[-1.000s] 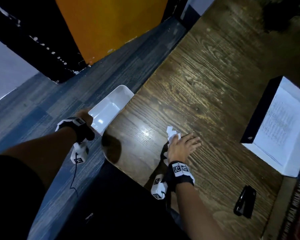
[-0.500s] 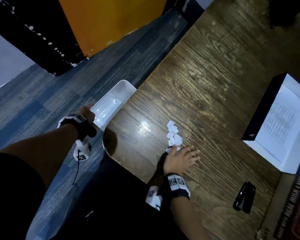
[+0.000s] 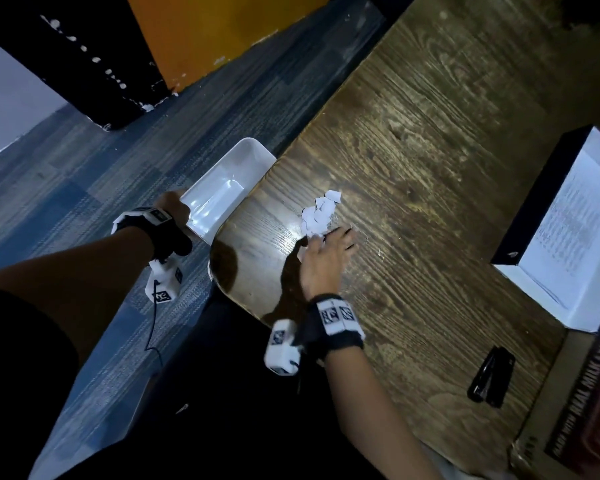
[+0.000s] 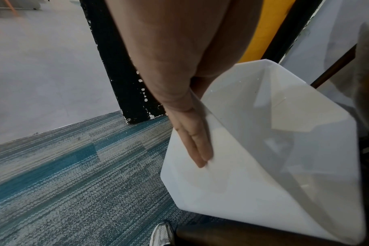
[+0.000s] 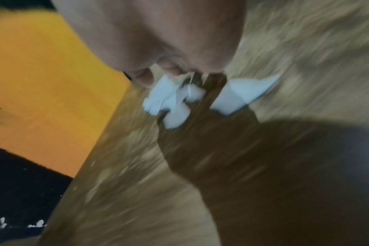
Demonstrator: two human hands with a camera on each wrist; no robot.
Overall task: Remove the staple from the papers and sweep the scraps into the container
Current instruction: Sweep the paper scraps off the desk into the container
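Now left hand (image 3: 171, 206) pinches the container (image 3: 229, 181) — right hand (image 3: 321, 258), fingers spread, touches scraps (image 3: 317, 213)

Only "REAL MILK" can be read, printed on the dark cardboard box (image 3: 584, 403).

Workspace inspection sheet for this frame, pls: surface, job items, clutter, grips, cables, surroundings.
Surface: dark wooden table, with glare near its rounded corner.
Job's things: paper scraps heaped near the table edge; white container held off that edge, no scraps seen inside; papers in a black-sided box.
Clutter: black stapler; printed carton at right of view.
Grips: left grip holds the container; right grip lies flat, fingers spread, touching the scraps.
Cables: thin black lead hanging from the left wrist.
Surroundings: blue carpet, orange panel.
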